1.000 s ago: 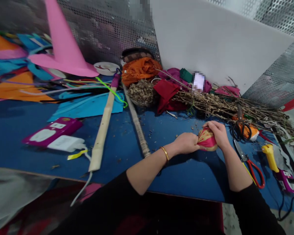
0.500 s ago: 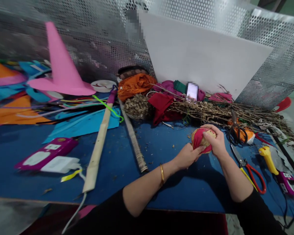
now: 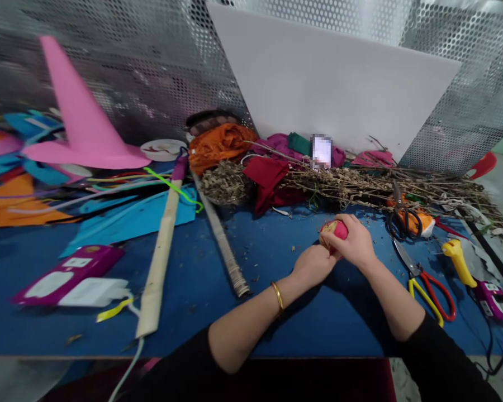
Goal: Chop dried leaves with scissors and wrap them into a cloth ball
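Observation:
Both hands are closed around a small round red-and-yellow cloth bundle [image 3: 329,229], held above the blue table. My left hand [image 3: 313,264], with a gold bangle at the wrist, grips its near, lower side. My right hand [image 3: 355,241] wraps over its right side and top, thumb pressed across it. The fingers hide much of the bundle. Right of my hands lie red-and-yellow-handled shears [image 3: 431,290] with the blades apart, and black-handled scissors [image 3: 402,215].
Dried stems [image 3: 369,187] and red cloth [image 3: 268,178] line the back. A yellow glue gun [image 3: 460,262] lies at right. Leftward are a wrapped stick [image 3: 222,240], a peeled wooden stick [image 3: 159,268], a purple power strip [image 3: 75,268] and a pink pointed hat [image 3: 79,123].
The bundle has been turned in my hands: less red and more patterned yellow faces left. My right hand has shifted further over it. The camera view has moved slightly.

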Demonstrator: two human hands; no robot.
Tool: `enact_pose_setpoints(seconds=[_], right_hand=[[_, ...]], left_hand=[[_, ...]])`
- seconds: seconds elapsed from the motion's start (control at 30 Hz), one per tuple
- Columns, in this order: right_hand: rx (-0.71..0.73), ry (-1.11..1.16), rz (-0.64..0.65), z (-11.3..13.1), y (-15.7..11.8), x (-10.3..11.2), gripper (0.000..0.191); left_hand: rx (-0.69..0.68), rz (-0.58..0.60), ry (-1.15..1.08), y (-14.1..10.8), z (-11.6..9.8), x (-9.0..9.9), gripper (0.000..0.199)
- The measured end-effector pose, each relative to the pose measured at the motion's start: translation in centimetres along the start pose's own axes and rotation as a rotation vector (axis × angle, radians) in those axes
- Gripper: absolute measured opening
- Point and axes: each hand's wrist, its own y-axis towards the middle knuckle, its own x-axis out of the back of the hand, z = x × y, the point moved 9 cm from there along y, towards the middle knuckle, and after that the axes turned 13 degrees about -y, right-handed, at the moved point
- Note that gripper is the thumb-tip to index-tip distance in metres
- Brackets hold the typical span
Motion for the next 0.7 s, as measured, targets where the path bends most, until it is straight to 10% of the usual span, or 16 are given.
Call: enact_pose_setpoints(seconds=[0.37,0.57,0.7], right_hand=[[0.087,0.031,-0.017,-1.0,0.7,-0.7,0.027],[0.684,-0.181,0.059,5.5,-1.8,-0.1,0.077],[0.729,-0.331,0.098,6.5,-2.2,-1.4,0.064]], left_hand=[[-0.033,0.066,-0.086,0.3,-0.3,-0.2,0.057],[0.021,0.151,-0.367,0.8,0.8,0.5,0.025],[0.103,0.205,-0.401,1.0,1.8,0.2,0.025]])
